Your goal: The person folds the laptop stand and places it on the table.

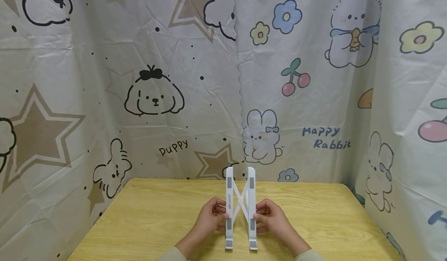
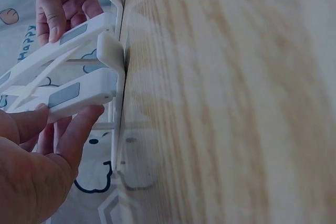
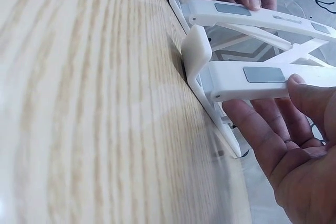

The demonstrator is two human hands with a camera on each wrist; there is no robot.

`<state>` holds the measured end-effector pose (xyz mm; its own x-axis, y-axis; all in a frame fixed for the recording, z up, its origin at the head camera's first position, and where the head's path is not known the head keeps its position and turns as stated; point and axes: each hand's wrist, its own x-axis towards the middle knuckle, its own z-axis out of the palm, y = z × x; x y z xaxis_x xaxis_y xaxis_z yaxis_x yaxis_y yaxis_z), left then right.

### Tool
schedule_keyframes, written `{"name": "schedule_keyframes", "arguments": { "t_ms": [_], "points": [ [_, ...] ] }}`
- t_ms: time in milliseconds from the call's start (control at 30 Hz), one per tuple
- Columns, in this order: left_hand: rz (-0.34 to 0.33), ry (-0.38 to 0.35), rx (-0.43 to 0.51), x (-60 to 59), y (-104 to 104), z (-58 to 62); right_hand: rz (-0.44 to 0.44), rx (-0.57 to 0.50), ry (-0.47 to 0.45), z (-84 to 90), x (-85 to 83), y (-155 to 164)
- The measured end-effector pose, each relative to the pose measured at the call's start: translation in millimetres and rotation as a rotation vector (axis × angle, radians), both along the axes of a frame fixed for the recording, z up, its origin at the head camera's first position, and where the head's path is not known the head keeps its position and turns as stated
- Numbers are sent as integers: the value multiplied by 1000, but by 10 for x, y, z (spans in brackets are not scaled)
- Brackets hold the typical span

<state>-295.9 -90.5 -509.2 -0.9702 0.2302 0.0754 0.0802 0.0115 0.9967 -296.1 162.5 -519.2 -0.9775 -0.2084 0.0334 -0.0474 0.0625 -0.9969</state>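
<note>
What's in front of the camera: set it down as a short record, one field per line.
Object: white stand, unfolded
Build: crossing strips between left bar and right bar
Trim: grey pads on both bars
Left hand: grips left bar
Right hand: grips right bar
Surface: wooden table
Backdrop: pale cloth printed with puppies, rabbits, stars, flowers

The counter (image 1: 157, 210) is a pale yellow wooden top with streaky grain and rounded far corners. On it, near the middle from side to side, is a white stand (image 1: 240, 201), its lower bars (image 3: 228, 140) against the wood and its two long rails (image 1: 229, 199) raised above. The rails carry grey pads (image 1: 252, 182), crossing struts (image 1: 236, 189) link them, and upturned lips (image 1: 229, 248) finish their near ends.
</note>
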Motion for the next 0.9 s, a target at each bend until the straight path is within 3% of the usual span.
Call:
{"name": "schedule_keyframes", "arguments": {
  "t_ms": [567,900],
  "points": [
    [27,66,-76,6,79,-24,-19,40,21,55,12,-109],
    [31,80,-75,28,169,-36,-13,23,27,21,24,-151]
  ]
}}
